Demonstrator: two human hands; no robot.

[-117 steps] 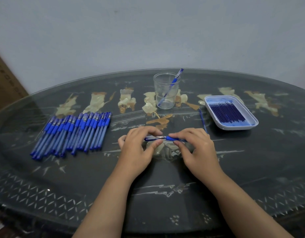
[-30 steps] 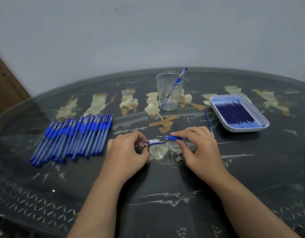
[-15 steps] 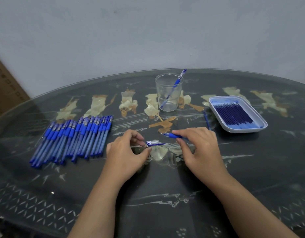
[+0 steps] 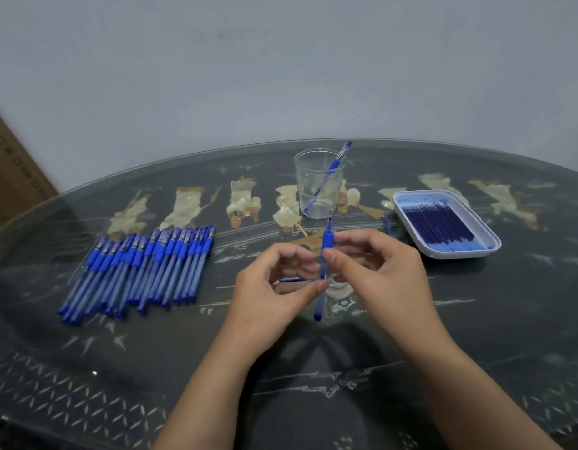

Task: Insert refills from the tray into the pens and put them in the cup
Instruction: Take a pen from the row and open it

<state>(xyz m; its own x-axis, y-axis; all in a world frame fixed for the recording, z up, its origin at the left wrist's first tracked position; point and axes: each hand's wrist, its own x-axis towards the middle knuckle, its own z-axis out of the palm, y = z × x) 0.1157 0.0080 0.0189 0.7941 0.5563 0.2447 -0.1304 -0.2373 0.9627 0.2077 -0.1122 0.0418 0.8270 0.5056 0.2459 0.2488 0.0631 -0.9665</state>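
Observation:
A blue pen (image 4: 323, 274) stands nearly upright between my hands, tip end up, over the middle of the table. My right hand (image 4: 382, 280) pinches it just below the blue grip with thumb and fingers. My left hand (image 4: 271, 287) has curled fingers, and its thumb tip touches the lower barrel. A small blue cap (image 4: 292, 279) shows behind my left fingers, seemingly on the glass. The clear cup (image 4: 313, 177) stands beyond with one pen (image 4: 330, 170) leaning in it. The white tray (image 4: 489, 245) at right holds several dark blue refills (image 4: 440, 222).
Several blue pens (image 4: 141, 267) lie in a row on the left of the round glass table (image 4: 118, 368). A loose refill (image 4: 386, 224) lies between cup and tray. A cardboard box (image 4: 11, 170) stands at the far left against the wall.
The pen has swung from lying sideways in my right hand to nearly upright between both hands. The cap my left hand pinched now shows low behind its fingers.

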